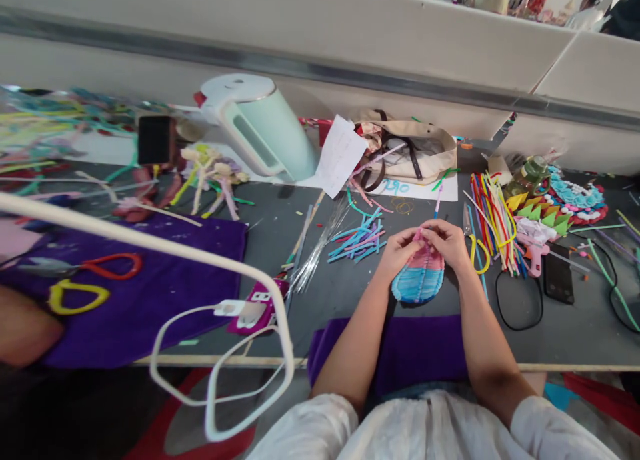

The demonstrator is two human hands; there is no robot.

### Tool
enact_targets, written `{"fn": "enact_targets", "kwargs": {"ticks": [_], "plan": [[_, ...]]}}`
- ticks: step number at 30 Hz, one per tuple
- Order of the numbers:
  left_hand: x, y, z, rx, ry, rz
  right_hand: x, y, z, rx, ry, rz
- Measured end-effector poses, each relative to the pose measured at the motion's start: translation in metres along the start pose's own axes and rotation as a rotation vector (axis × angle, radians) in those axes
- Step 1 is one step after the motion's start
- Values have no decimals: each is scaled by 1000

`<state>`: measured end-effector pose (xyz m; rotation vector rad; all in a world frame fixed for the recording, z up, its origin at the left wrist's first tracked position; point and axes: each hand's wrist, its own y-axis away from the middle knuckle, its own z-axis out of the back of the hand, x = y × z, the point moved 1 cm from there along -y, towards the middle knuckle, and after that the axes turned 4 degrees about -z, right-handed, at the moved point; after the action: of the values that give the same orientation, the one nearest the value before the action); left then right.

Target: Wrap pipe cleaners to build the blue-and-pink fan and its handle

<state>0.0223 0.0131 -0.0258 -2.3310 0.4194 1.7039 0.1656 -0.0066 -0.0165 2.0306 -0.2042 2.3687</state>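
Both hands meet at the upper end of a pink and blue pipe-cleaner piece [419, 281], rounded and ribbed, with blue at its lower half. My left hand [400, 250] is closed on its pink left edge. On the other side my right hand [447, 239] pinches the pink top, fingers bent close to the left thumb. A thin blue and white stem [437, 203] sticks up beyond the right fingers. Cut blue, pink and purple pipe-cleaner pieces [357, 240] lie left of my hands. Yellow-handled scissors [479, 253] rest just right of them.
A mint electric kettle [293, 137] stands at the back, beside a cream bag [437, 150]. Its white cord [240, 267] loops across the left foreground, near a purple power strip [257, 307]. Coloured pipe cleaners [487, 213], a pink glue gun [536, 255] and a phone [559, 277] lie right.
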Motion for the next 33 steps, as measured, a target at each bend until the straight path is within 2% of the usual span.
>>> {"fn": "enact_targets", "kwargs": {"ticks": [7,12,19,27,33], "plan": [[1,0,0,45,53,41,3,2,3,52,48,10],[-1,-1,1,27,35,64,1,1,1,25,67,-4],[2,-3,3,39,-2,70,2,0,7,177,-2,-45],[8,-4,2,14,17,54,3,1,8,60,153,35],[7,-3,2,54,44,90,2,1,18,111,94,28]]}}
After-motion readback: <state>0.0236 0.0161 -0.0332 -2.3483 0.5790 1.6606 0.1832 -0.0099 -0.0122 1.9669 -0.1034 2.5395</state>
